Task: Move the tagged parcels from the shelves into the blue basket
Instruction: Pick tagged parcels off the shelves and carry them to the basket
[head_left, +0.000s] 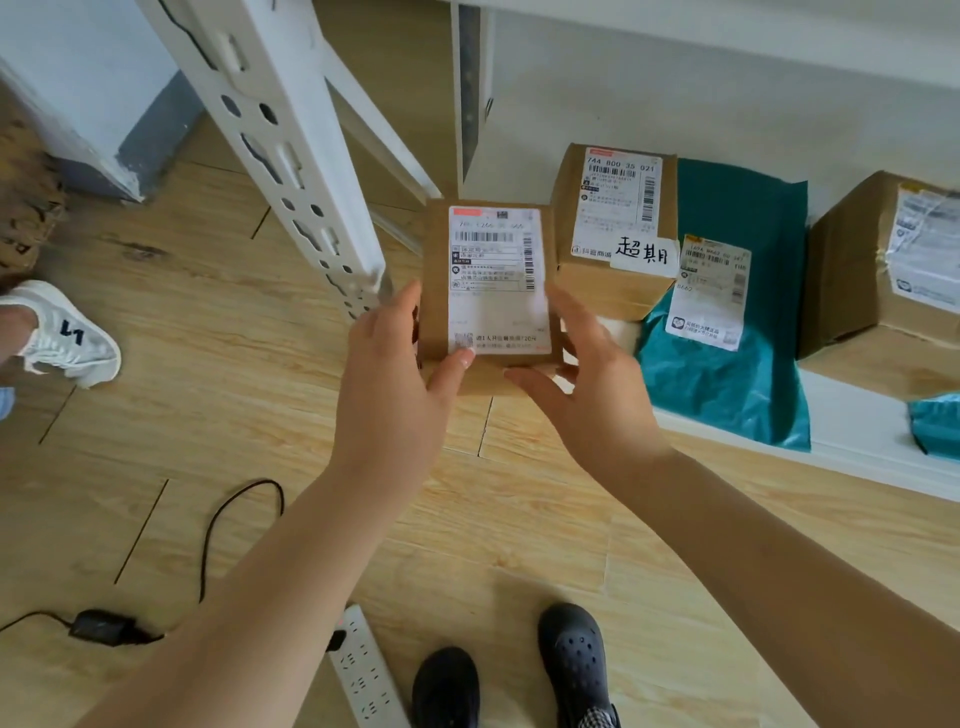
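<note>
I hold a small brown cardboard parcel (493, 291) with a white shipping label, just off the low shelf's left end. My left hand (395, 384) grips its left side, thumb on the label's lower corner. My right hand (587, 395) holds its right side and bottom edge. On the bottom shelf (857, 436) sits another brown box (613, 228) bearing a handwritten white tag (644, 254). Beside it lies a teal plastic mailer (737, 332) with a label, then a larger brown box (883, 280). No blue basket is in view.
A white perforated shelf post (291, 150) leans across the upper left. On the wooden floor lie a white power strip (363, 670), a black cable with adapter (104, 626), and my black shoes (571, 665). Another person's white sneaker (67, 332) is at left.
</note>
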